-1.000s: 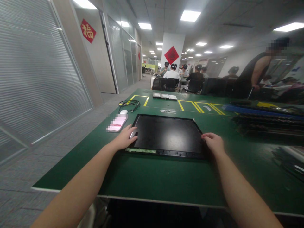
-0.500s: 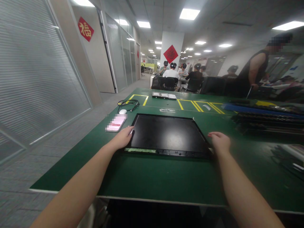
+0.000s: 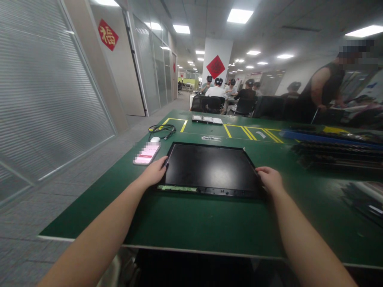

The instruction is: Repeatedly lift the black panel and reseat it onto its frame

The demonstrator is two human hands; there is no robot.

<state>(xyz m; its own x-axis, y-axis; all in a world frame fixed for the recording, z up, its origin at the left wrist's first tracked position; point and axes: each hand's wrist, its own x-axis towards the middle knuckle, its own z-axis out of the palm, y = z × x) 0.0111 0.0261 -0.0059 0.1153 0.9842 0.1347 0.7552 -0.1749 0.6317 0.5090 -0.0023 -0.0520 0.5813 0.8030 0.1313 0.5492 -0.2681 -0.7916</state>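
Observation:
A black display panel [image 3: 212,167] lies flat on the green table [image 3: 197,223] in front of me. A green circuit strip [image 3: 178,188] runs along the left part of its near edge. My left hand [image 3: 154,171] is closed on the panel's left edge, thumb on top and the other fingers mostly hidden. At the opposite side, my right hand [image 3: 271,178] grips the right edge with thumb and fingers.
Left of the panel lie a phone [image 3: 146,153], a white mouse [image 3: 155,139] and a coiled black cable [image 3: 163,129]. Stacked dark frames [image 3: 332,153] lie at the right. Drive-like boxes [image 3: 207,119] sit at the far edge. A person [image 3: 323,85] stands beyond.
My right hand has moved left from beside the panel onto its right edge. My left hand stays at the left edge, and the panel has hardly moved.

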